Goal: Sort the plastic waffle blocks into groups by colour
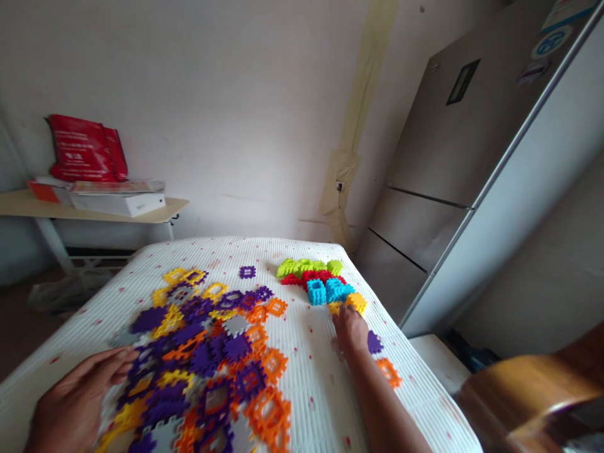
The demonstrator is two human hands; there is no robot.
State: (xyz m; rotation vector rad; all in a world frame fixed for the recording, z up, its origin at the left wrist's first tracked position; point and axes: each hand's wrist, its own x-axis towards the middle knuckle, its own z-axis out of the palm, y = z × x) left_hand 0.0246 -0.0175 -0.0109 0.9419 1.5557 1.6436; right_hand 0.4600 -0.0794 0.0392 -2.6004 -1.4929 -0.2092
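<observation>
A big heap of flat interlocking plastic tiles (207,358), purple, orange, yellow and grey, covers the near left of a white ribbed table cover (311,377). My left hand (80,402) lies flat with fingers stretched out on the heap's left edge. At the far right sits a joined cluster of tiles (321,280), green, red, blue and yellow-orange. My right hand (350,328) reaches to it, its fingers at the yellow-orange tiles (355,303); the fingertips are hidden behind the back of the hand. A single purple tile (374,343) lies just right of that hand.
A lone purple tile (246,272) lies near the table's far edge, an orange tile (389,371) near the right edge. A grey fridge (453,163) stands at the right. A side shelf (94,211) holds a white box and a red bag. A wooden chair (528,384) is near right.
</observation>
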